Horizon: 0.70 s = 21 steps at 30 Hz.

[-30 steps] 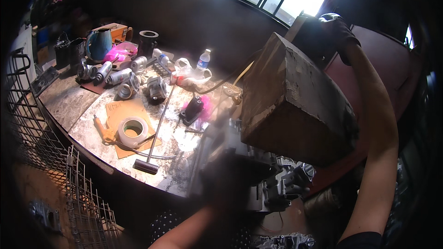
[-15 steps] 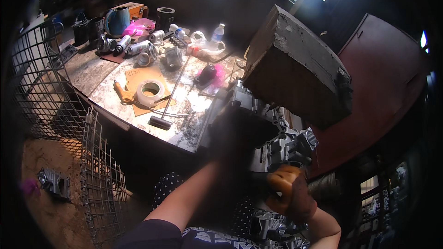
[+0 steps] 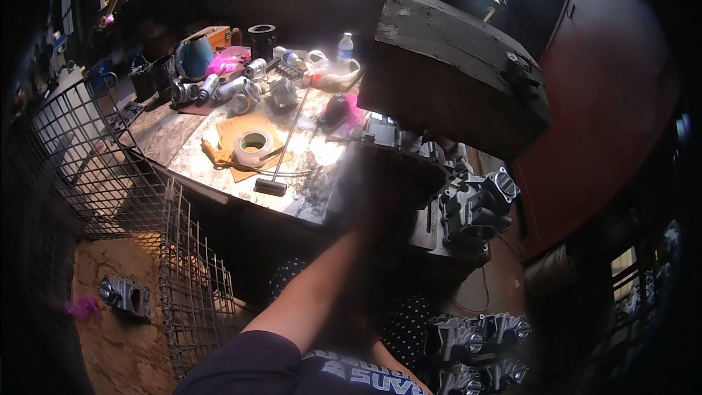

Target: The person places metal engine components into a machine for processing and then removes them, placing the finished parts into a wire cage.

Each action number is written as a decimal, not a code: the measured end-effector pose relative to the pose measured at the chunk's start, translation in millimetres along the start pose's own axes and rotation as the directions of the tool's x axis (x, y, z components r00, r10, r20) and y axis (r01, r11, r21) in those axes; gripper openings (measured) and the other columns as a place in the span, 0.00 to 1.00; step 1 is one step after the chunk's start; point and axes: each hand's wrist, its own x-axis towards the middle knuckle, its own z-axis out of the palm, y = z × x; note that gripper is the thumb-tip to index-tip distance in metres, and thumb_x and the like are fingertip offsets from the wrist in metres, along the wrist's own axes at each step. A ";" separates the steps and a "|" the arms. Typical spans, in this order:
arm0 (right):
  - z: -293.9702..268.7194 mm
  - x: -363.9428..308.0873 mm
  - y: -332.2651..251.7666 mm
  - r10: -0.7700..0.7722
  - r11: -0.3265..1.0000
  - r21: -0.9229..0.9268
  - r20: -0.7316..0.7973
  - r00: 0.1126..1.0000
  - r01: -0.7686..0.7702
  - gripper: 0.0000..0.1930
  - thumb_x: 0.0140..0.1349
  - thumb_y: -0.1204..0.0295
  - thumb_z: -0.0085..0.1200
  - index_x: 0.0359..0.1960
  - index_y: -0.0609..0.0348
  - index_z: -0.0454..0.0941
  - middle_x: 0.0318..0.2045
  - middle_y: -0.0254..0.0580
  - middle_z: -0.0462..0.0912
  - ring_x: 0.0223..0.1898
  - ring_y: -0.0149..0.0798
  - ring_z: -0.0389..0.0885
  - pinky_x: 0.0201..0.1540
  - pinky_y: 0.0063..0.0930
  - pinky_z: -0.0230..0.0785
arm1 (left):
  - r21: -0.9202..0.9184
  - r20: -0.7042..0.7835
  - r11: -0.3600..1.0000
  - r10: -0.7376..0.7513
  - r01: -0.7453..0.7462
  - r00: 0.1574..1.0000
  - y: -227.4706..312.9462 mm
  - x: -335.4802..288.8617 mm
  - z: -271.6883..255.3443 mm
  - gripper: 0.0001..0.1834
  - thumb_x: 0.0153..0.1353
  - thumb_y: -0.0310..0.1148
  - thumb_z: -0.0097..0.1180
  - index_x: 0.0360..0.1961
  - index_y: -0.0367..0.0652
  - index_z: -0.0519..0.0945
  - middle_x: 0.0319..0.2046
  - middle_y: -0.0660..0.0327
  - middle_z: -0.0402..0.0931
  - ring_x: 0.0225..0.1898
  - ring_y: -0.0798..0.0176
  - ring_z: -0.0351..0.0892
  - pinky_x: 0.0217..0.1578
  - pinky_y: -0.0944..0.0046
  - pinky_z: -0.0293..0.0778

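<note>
Bare metal parts [image 3: 477, 208] had a satiny sheen. The big block [image 3: 457, 36] looked matt and scuffed, the tabletop [image 3: 167, 137] worn and blotchy. The tape roll [image 3: 250, 159] was smooth, glossy plastic, the bottle [image 3: 345, 47] clear plastic, the cardboard [image 3: 230, 129] matt, the trousers [image 3: 402, 318] spotted cloth.

Seeing silver-grey on the metal castings [image 3: 475, 212], dull grey on the boxy housing [image 3: 461, 23], dark red on the large panel [image 3: 592, 117]. Got white polka dots on black cloth [image 3: 401, 322], pale lettering on the dark navy shirt [image 3: 238, 364]. Reading tan on the cardboard [image 3: 227, 130], orange on the small tool [image 3: 214, 154], pink on the bag [image 3: 228, 63].
</note>
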 end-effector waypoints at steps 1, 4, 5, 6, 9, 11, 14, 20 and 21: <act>2.8 0.0 2.3 0.009 1.000 0.010 0.003 1.000 -0.009 0.21 0.61 0.62 0.52 0.50 0.65 0.72 0.43 0.49 0.76 0.43 0.42 0.76 0.47 0.35 0.70 | -0.014 -0.001 1.000 0.000 0.000 1.000 2.9 -0.5 1.0 0.20 0.61 0.34 0.44 0.54 0.41 0.71 0.53 0.47 0.68 0.52 0.45 0.69 0.53 0.46 0.63; 9.2 -3.1 8.3 0.036 0.999 0.039 0.018 0.999 -0.037 0.21 0.61 0.62 0.51 0.50 0.64 0.72 0.43 0.49 0.76 0.43 0.42 0.76 0.47 0.35 0.70 | -0.055 -0.018 0.998 -0.004 0.003 1.000 6.4 -3.6 0.6 0.20 0.61 0.34 0.44 0.54 0.41 0.71 0.53 0.47 0.68 0.52 0.45 0.69 0.53 0.46 0.63; 9.5 -2.8 9.8 0.042 0.998 0.043 0.021 0.999 -0.042 0.21 0.61 0.62 0.51 0.50 0.64 0.72 0.43 0.49 0.76 0.43 0.42 0.76 0.47 0.35 0.71 | -0.069 -0.024 0.998 -0.006 0.005 1.000 6.6 -3.8 0.2 0.20 0.61 0.34 0.44 0.54 0.41 0.71 0.53 0.47 0.68 0.52 0.45 0.69 0.53 0.46 0.63; 10.2 -2.5 11.1 0.044 0.998 0.051 0.025 0.999 -0.045 0.21 0.61 0.62 0.51 0.50 0.64 0.72 0.43 0.49 0.76 0.43 0.42 0.76 0.47 0.35 0.71 | -0.078 -0.029 0.997 -0.009 0.007 1.000 6.5 -3.9 -0.5 0.20 0.61 0.34 0.44 0.54 0.41 0.71 0.53 0.47 0.68 0.52 0.45 0.69 0.53 0.46 0.63; 14.7 -0.6 13.9 0.043 0.996 0.072 0.046 0.998 -0.046 0.21 0.61 0.61 0.51 0.50 0.64 0.72 0.43 0.48 0.76 0.43 0.42 0.76 0.47 0.35 0.71 | -0.120 -0.053 0.992 -0.030 0.024 0.998 4.2 -4.3 -3.6 0.19 0.62 0.34 0.43 0.54 0.42 0.72 0.54 0.47 0.68 0.52 0.45 0.69 0.53 0.46 0.63; 13.5 -2.6 14.2 0.043 0.996 0.081 0.042 0.998 -0.046 0.21 0.62 0.61 0.51 0.51 0.64 0.72 0.44 0.48 0.76 0.43 0.42 0.76 0.47 0.34 0.71 | -0.164 -0.065 0.986 -0.037 0.025 0.997 7.1 -4.2 -2.2 0.19 0.62 0.34 0.43 0.54 0.42 0.72 0.54 0.47 0.68 0.52 0.45 0.69 0.53 0.46 0.63; 15.8 -3.3 13.1 0.032 0.995 0.098 0.038 0.999 -0.036 0.21 0.62 0.61 0.51 0.51 0.64 0.72 0.44 0.48 0.77 0.44 0.42 0.77 0.48 0.34 0.71 | -0.218 -0.085 0.975 -0.053 0.033 0.995 7.8 -4.2 -2.9 0.19 0.62 0.34 0.43 0.54 0.42 0.72 0.54 0.48 0.68 0.52 0.45 0.69 0.52 0.46 0.63; 14.3 -11.3 4.1 0.002 0.986 0.168 0.000 1.000 -0.002 0.21 0.62 0.60 0.51 0.51 0.63 0.72 0.44 0.47 0.77 0.44 0.41 0.77 0.48 0.34 0.71 | -0.213 -0.114 0.977 -0.040 0.015 0.993 14.2 -2.2 -1.4 0.19 0.62 0.34 0.42 0.54 0.43 0.72 0.55 0.48 0.68 0.52 0.46 0.70 0.52 0.46 0.64; 11.6 -12.1 0.0 -0.012 0.983 0.184 -0.025 1.000 0.016 0.21 0.62 0.60 0.51 0.51 0.63 0.72 0.44 0.47 0.77 0.44 0.41 0.77 0.48 0.34 0.71 | -0.097 -0.106 0.995 0.017 -0.028 0.994 17.3 -2.5 -1.4 0.19 0.62 0.35 0.43 0.54 0.43 0.72 0.53 0.48 0.69 0.52 0.47 0.71 0.52 0.48 0.65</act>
